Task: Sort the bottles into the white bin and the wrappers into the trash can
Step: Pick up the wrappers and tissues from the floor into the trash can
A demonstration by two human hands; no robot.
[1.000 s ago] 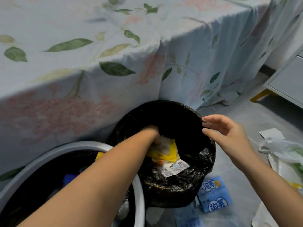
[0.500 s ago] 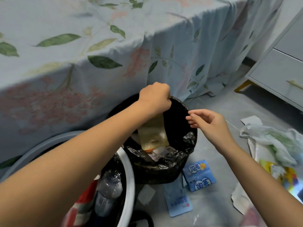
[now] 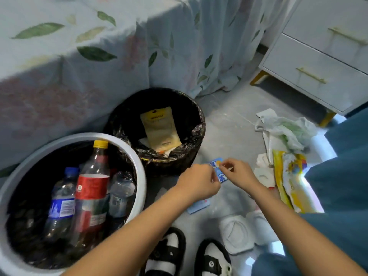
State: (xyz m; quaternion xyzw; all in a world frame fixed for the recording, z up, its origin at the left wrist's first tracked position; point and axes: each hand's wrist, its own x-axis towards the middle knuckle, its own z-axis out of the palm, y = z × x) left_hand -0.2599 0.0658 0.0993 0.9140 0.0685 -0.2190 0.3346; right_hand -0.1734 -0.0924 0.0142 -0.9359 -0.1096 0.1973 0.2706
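**Picking up the blue wrapper beside the trash can**

I have both hands down on the small blue printed snack wrapper (image 3: 218, 172), which lies on the floor just beside the round trash can with the black plastic liner (image 3: 196, 124). My left hand (image 3: 197, 185) has its fingers curled over the wrapper's near edge, though I cannot tell whether they actually grip it. My right hand (image 3: 238, 173) pinches at the top edge with thumb and forefinger. To do this well, I judge I should get one firm pinch on a corner, lift the wrapper flat off the floor, and carry it over the liner rim before letting go, so it does not flutter short.

The trash can already holds a tall yellow-and-cream pouch (image 3: 160, 129) standing against its far wall, with smaller scraps under it. Touching the trash can, the round white bin (image 3: 139, 166) holds a clear cola bottle with red label and yellow cap (image 3: 93, 182), a blue-capped bottle (image 3: 61, 202) and another clear bottle (image 3: 120, 193). More wrappers, a yellow foil one (image 3: 290, 176) among them, lie farther from the trash can.
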